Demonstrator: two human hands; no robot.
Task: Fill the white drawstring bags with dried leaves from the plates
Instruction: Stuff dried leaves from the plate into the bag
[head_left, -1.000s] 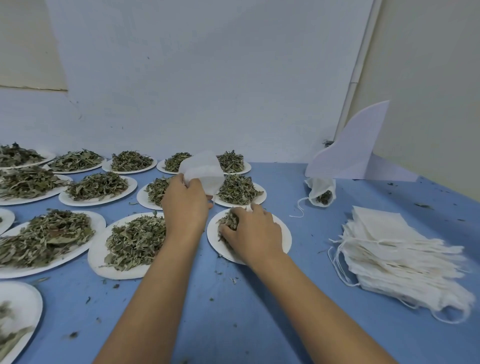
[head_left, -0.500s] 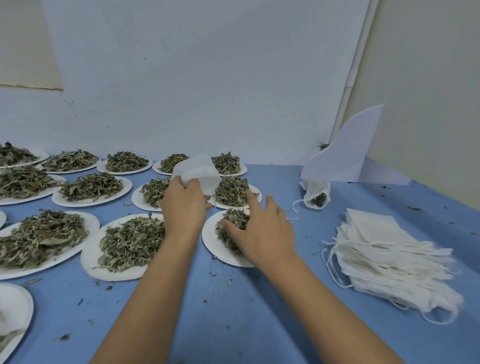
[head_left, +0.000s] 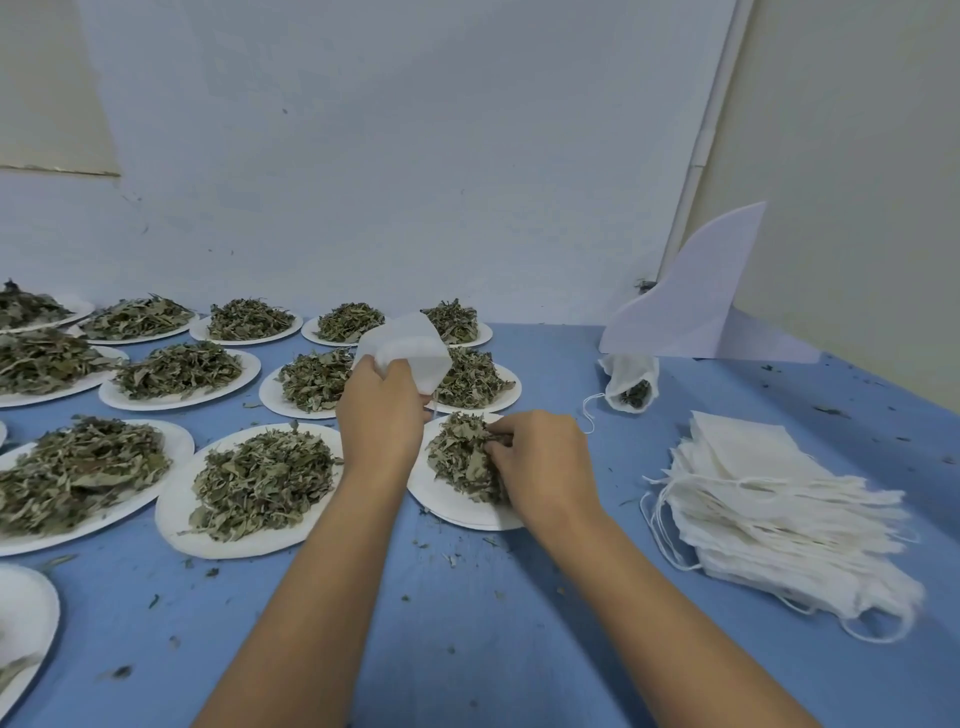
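Right, my left hand (head_left: 382, 415) grips the white drawstring bag (head_left: 410, 345) just beside my right hand (head_left: 543, 462), which pinches dried leaves (head_left: 460, 457), so the carry's short

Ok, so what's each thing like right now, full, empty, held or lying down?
Left hand: holds a bag.
Held bag: lifted above the plates, inside hidden.
Right hand: grabbing leaves.
Near plate: partly bare.
Bag by the wall: slumped, mouth open, leaves inside.
Bag stack: flat, unfilled.
Other plates: heaped with leaves.
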